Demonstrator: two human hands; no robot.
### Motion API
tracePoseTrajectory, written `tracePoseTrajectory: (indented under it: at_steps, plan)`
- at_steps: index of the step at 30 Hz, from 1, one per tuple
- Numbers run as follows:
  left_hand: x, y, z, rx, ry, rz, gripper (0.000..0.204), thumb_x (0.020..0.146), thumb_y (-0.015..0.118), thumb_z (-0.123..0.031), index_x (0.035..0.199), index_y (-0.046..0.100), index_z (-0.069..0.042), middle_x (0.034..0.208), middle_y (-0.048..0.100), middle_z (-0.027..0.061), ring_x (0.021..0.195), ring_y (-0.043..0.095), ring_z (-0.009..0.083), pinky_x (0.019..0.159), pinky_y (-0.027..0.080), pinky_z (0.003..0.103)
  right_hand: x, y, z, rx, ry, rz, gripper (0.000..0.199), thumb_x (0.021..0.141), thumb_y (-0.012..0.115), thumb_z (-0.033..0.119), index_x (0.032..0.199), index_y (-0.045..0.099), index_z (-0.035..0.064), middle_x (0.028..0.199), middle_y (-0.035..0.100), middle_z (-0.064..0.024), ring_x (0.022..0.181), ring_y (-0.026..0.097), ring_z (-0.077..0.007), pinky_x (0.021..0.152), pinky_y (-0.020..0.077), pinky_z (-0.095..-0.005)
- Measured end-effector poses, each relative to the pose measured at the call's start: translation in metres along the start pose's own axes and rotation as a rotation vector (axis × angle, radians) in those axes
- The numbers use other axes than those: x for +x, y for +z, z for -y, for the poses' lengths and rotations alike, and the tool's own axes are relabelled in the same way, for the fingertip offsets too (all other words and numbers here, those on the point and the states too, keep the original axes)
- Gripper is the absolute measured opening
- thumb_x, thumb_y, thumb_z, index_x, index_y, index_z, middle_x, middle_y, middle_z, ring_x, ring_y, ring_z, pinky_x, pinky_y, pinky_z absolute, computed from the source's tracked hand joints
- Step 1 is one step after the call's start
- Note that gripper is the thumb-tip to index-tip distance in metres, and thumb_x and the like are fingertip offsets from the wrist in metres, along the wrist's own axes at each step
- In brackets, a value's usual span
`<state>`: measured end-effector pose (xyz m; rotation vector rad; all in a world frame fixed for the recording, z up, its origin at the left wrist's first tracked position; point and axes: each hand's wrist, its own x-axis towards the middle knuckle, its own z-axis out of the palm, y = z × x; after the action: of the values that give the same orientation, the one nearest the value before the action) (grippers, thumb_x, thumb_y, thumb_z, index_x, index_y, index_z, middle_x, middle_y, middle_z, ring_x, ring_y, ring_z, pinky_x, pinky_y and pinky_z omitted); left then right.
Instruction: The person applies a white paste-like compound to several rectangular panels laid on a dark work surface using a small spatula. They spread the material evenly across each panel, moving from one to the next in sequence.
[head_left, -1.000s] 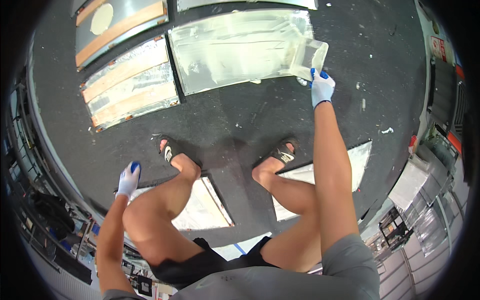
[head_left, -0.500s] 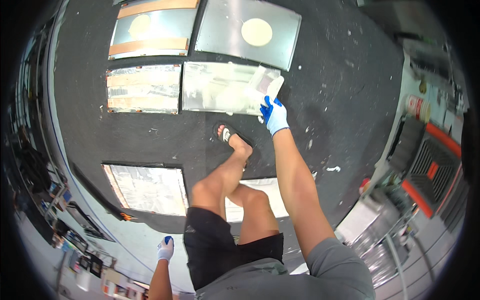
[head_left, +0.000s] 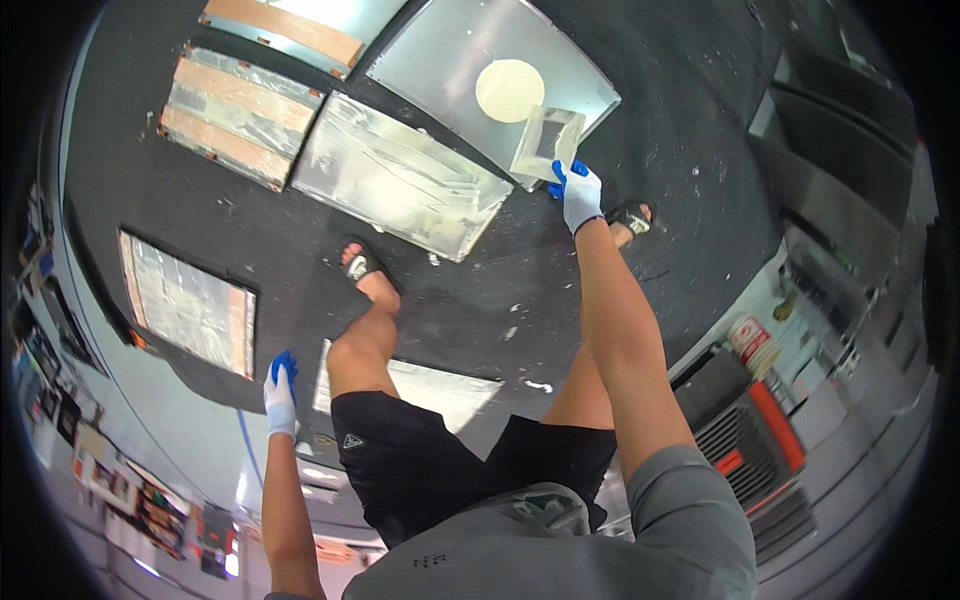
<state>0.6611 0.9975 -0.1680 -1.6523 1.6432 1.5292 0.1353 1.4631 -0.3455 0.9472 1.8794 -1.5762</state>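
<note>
My right hand [head_left: 580, 195], in a white glove with blue fingers, is closed on a flat rectangular spreader [head_left: 530, 146]. The spreader looks translucent, with pale paste round its edges. It is over the near corner of a metal panel [head_left: 440, 60], which bears a round cream pool of paste [head_left: 510, 90]. Nearer me is another panel [head_left: 400, 175], coated with streaky pale paste. My left hand [head_left: 281, 392], gloved alike, hangs at my left side with fingers apart and nothing in them.
Panels with wooden strips [head_left: 240, 118] lie at far left; one coated panel [head_left: 190, 300] is at left and a pale one [head_left: 430, 390] between my legs. My feet stand on the black floor [head_left: 480, 310]. A bucket [head_left: 753, 342] stands at right, beside an orange-and-black case [head_left: 750, 450].
My right hand has carried the spreader off the coated panel to the panel with the round pool. I have stepped and turned right. My left hand has come farther forward.
</note>
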Motion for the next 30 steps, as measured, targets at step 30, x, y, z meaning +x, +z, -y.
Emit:
tracePoseTrajectory:
  at_steps: [30]
  plan:
    - [0.057, 0.619, 0.041, 0.274, 0.422, -0.253, 0.035, 0.1, 0.065, -0.014, 0.133, 0.066, -0.005, 0.126, 0.068, 0.0189, 0.117, 0.064, 0.0392, 0.103, 0.05, 0.047, 0.267, -0.027, 0.133, -2.021, -1.894, 1.068, 0.032, 0.099, 0.066, 0.023, 0.128, 0.07, 0.0109, 0.117, 0.071, -0.0094, 0.103, 0.068, -0.0281, 0.084, 0.0501, -0.0417]
